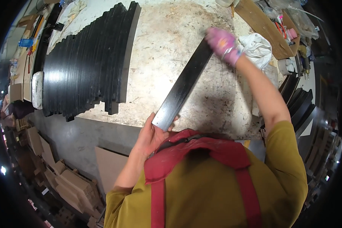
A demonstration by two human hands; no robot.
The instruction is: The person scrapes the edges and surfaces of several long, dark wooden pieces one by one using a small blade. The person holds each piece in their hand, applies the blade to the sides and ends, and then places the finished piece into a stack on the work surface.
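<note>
A long black wooden strip (186, 81) lies slantwise over the worktable, its near end past the front edge. My bare left hand (152, 131) grips that near end, with the thumb on one side and fingertips showing on the other. At the far end is my right hand (222, 43), in a pink glove. Its fingers are curled against the strip and slightly blurred; anything inside them is hidden. A crumpled white cloth (256, 49) lies just right of the gloved hand.
Many similar black strips (91, 64) stand packed side by side on the worktable (159, 41) at the left. A wooden box (262, 28) of tools and bags sits at the far right. More black strips (302, 106) lie at the right. Flat brown boards (72, 186) are stacked on the floor, lower left.
</note>
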